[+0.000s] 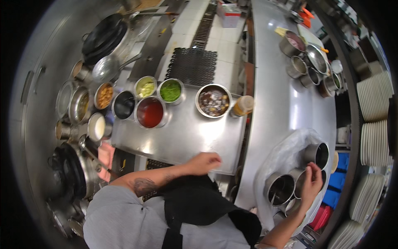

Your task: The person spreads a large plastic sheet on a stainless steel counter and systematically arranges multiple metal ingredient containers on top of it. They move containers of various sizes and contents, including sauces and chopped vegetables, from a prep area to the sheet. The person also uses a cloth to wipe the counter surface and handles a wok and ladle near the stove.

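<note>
My left hand [205,163] hovers over the near edge of the steel table [189,137], fingers loosely curled and partly blurred; I see nothing in it. Over a group of steel containers at the right is my right hand [312,183], its fingertips close together beside a tall steel container [316,155]. Whether it pinches something small is unclear. Left of that hand stands a steel container [279,189] with dark contents and a utensil leaning inside. Clear plastic sheeting [270,165] lies under and around this group. The right hand partly hides other containers there.
On the table are steel pots of red liquid [151,112], chopped greens [170,91], pale green pieces [145,88] and dark sauce [214,101], plus a squeeze bottle [243,106]. Woks [104,39] line the left; stacked plates [374,96] fill the right shelf.
</note>
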`<action>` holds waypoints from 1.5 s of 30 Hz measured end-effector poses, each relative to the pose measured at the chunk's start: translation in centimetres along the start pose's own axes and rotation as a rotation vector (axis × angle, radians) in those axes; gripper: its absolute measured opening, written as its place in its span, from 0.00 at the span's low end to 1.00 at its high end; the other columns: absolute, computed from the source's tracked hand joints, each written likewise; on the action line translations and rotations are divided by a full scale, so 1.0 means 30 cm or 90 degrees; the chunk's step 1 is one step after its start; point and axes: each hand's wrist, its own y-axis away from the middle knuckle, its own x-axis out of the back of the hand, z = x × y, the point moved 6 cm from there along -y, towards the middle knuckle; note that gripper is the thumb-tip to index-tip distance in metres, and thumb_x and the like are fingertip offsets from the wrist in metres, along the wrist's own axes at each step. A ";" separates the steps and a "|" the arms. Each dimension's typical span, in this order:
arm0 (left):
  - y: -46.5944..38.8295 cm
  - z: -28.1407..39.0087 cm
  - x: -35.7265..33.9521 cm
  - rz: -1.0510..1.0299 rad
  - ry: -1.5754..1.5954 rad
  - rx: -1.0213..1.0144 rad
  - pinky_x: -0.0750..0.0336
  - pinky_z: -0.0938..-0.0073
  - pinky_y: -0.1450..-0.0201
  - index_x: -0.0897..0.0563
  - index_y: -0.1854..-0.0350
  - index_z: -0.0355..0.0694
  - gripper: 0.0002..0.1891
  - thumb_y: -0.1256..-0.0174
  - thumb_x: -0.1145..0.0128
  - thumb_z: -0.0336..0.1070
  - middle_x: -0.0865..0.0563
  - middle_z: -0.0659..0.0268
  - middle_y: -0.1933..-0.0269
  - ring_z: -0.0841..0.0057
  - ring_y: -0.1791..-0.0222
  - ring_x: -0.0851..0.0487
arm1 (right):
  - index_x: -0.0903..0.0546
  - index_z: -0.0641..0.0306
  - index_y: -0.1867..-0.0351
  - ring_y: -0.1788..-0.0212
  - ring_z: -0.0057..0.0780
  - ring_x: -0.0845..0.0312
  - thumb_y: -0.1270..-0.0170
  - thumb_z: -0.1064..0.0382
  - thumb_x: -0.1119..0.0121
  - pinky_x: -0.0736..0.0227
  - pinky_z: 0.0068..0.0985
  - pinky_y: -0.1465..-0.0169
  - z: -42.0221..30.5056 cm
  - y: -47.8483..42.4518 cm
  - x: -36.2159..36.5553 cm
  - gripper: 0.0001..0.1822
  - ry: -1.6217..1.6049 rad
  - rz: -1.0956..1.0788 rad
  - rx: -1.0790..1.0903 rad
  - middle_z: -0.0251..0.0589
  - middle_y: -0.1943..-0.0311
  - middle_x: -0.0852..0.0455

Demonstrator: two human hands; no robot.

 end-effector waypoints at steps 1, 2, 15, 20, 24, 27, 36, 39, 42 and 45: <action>0.103 -0.133 0.099 0.089 0.054 0.114 0.19 0.73 0.53 0.15 0.51 0.35 0.12 0.25 0.40 0.40 0.11 0.64 0.61 0.77 0.60 0.14 | 0.17 0.72 0.45 0.51 0.24 0.16 0.26 0.67 0.38 0.23 0.22 0.46 -0.101 0.066 -0.113 0.13 -0.051 -0.044 0.011 0.40 0.54 0.11; 0.198 -0.251 0.208 0.184 0.101 0.216 0.19 0.74 0.56 0.16 0.53 0.35 0.13 0.24 0.41 0.41 0.13 0.65 0.63 0.78 0.61 0.14 | 0.16 0.70 0.47 0.52 0.23 0.17 0.26 0.67 0.37 0.24 0.21 0.45 -0.170 0.136 -0.237 0.12 -0.096 -0.103 -0.038 0.39 0.55 0.11; 0.449 -0.632 0.892 0.667 0.283 0.200 0.09 0.65 0.64 0.28 0.59 0.32 0.07 0.26 0.46 0.31 0.18 0.55 0.61 0.62 0.67 0.10 | 0.13 0.67 0.50 0.58 0.40 0.10 0.29 0.57 0.35 0.17 0.32 0.53 -0.549 0.516 -1.230 0.15 -0.042 -0.583 0.044 0.50 0.58 0.08; 0.432 -0.540 0.882 0.704 0.183 0.118 0.11 0.68 0.70 0.20 0.61 0.27 0.08 0.31 0.44 0.30 0.13 0.55 0.64 0.68 0.68 0.10 | 0.14 0.67 0.49 0.57 0.41 0.10 0.29 0.57 0.35 0.18 0.34 0.51 -0.532 0.473 -1.319 0.16 -0.076 -0.525 0.037 0.49 0.57 0.08; 0.452 -0.433 0.851 0.610 0.173 0.119 0.13 0.71 0.70 0.17 0.49 0.29 0.14 0.33 0.42 0.31 0.11 0.56 0.58 0.71 0.67 0.10 | 0.16 0.67 0.44 0.55 0.42 0.10 0.29 0.56 0.36 0.18 0.34 0.48 -0.525 0.468 -1.415 0.19 -0.120 -0.488 0.049 0.53 0.54 0.09; 0.494 -0.389 0.837 0.574 0.046 0.146 0.12 0.68 0.76 0.29 0.70 0.31 0.09 0.31 0.45 0.28 0.19 0.60 0.70 0.74 0.74 0.14 | 0.18 0.68 0.42 0.51 0.59 0.14 0.29 0.52 0.37 0.20 0.44 0.44 -0.555 0.431 -1.419 0.24 -0.094 -0.469 0.066 0.61 0.55 0.10; 0.249 0.054 0.461 0.292 0.080 0.145 0.11 0.70 0.72 0.30 0.68 0.33 0.11 0.25 0.45 0.29 0.19 0.62 0.70 0.74 0.73 0.13 | 0.21 0.69 0.60 0.62 0.57 0.13 0.35 0.58 0.37 0.21 0.46 0.58 -0.367 0.309 -0.941 0.13 -0.089 -0.327 -0.041 0.58 0.68 0.11; 0.123 0.184 0.323 0.204 0.087 0.084 0.11 0.71 0.70 0.30 0.68 0.34 0.12 0.24 0.44 0.30 0.19 0.63 0.70 0.76 0.74 0.15 | 0.21 0.69 0.64 0.69 0.55 0.14 0.38 0.61 0.37 0.22 0.44 0.63 -0.293 0.250 -0.714 0.11 -0.052 -0.206 -0.017 0.59 0.73 0.14; -0.045 0.304 0.208 0.112 0.075 0.038 0.15 0.75 0.68 0.24 0.62 0.36 0.12 0.20 0.46 0.39 0.18 0.65 0.69 0.79 0.73 0.16 | 0.22 0.69 0.66 0.76 0.44 0.14 0.37 0.61 0.37 0.22 0.39 0.68 -0.234 0.169 -0.463 0.11 -0.041 -0.148 -0.058 0.55 0.80 0.16; -0.292 0.364 0.084 0.076 0.258 0.014 0.19 0.75 0.60 0.20 0.58 0.37 0.16 0.18 0.49 0.46 0.15 0.64 0.63 0.79 0.64 0.14 | 0.24 0.68 0.68 0.80 0.31 0.15 0.37 0.64 0.38 0.23 0.31 0.74 -0.122 0.079 -0.252 0.09 -0.040 -0.051 -0.066 0.45 0.83 0.17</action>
